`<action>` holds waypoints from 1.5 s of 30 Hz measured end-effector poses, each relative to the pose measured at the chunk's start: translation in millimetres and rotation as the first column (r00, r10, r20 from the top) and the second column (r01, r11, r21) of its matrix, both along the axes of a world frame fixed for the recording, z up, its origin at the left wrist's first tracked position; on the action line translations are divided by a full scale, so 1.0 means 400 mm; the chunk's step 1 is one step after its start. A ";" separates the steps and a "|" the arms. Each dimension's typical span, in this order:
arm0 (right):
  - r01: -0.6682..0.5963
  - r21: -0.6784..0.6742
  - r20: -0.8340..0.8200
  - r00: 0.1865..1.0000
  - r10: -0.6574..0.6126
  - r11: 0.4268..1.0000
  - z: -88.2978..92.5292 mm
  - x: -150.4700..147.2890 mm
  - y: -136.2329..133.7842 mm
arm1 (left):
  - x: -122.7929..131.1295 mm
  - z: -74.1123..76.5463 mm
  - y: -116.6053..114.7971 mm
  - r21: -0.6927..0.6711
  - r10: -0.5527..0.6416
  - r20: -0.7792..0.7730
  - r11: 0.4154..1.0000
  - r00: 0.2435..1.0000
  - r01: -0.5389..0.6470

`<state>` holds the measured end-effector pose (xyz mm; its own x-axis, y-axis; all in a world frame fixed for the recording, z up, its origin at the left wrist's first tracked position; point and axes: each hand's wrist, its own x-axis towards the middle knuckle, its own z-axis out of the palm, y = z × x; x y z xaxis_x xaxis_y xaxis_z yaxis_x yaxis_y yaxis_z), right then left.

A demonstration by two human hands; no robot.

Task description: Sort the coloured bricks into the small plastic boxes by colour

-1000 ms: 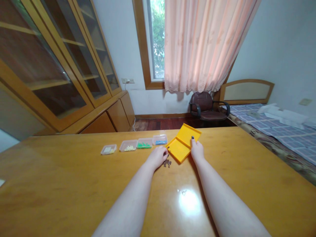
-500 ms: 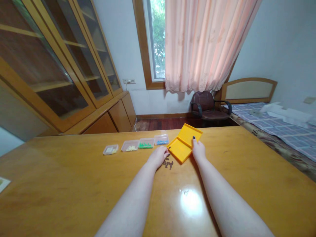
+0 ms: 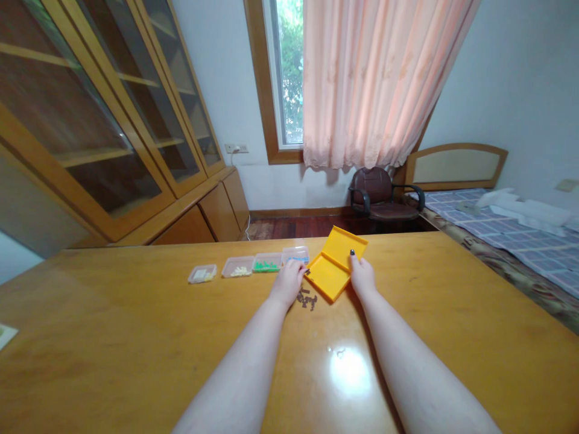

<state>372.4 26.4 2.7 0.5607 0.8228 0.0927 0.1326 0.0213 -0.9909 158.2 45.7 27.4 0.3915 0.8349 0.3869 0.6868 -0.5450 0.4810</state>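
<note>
Change: the left hand [image 3: 286, 283] has moved up from beside the dark pieces and now sits at the front of the clear tub of blue pieces [image 3: 295, 255]. Its fingers are closed together and point away from the person, tips overlapping the tub; can't tell if they're pinching anything. The yellow plastic case [image 3: 332, 271] lies opened out on the tabletop, centre frame, just right of that hand. The right hand [image 3: 362, 276] is at the case's near right edge, its fingertips [image 3: 352, 260] on the yellow plastic; can't tell if they're gripping or only resting. The loose dark pieces [image 3: 306, 298] sit on the bare wood between the hands, just off the case's left corner. Left of the blue tub, in one row: a clear tub of green pieces [image 3: 266, 263], a clear tub of pale yellow pieces [image 3: 238, 267], and a clear tub of pale pieces [image 3: 202, 273]. All of it is on a wooden table [image 3: 136, 343]. Beyond: glass-fronted wooden cabinet [image 3: 99, 102] upper left, peach curtain [image 3: 375, 78] top centre, dark leather armchair [image 3: 375, 193] and bed [image 3: 511, 223] at right.
</note>
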 end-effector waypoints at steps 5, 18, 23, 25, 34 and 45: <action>-0.110 -0.002 -0.030 0.994 0.110 0.994 -0.001 -0.015 -0.001 | 0.004 0.005 -0.012 0.049 -0.139 0.032 0.989 0.990 0.137; 0.070 -0.059 0.046 0.997 -0.068 0.996 -0.003 0.018 0.008 | -0.015 -0.002 -0.026 -0.032 0.020 -0.250 0.999 0.968 -0.029; 0.091 -0.091 0.046 0.995 -0.087 0.992 0.010 0.023 0.003 | -0.019 -0.004 -0.028 -0.067 -0.032 -0.307 0.998 0.951 0.012; 0.112 -0.113 0.066 0.992 -0.105 0.987 0.017 0.025 -0.001 | -0.021 -0.010 -0.018 -0.091 -0.035 -0.289 0.996 0.957 0.009; 0.123 -0.103 0.070 0.991 -0.116 0.987 0.021 0.026 -0.003 | -0.036 -0.025 0.018 -0.061 0.130 -0.207 0.987 0.970 -0.146; 0.081 -0.079 0.021 0.997 -0.080 0.994 0.005 0.019 0.007 | -0.035 -0.028 0.027 -0.078 0.147 -0.300 0.981 0.942 -0.177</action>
<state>380.1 29.3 4.7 0.6245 0.7801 0.0386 0.1479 -0.0695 -0.9866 144.4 56.4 16.0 0.3305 0.9255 0.1851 0.8802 -0.3730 0.2933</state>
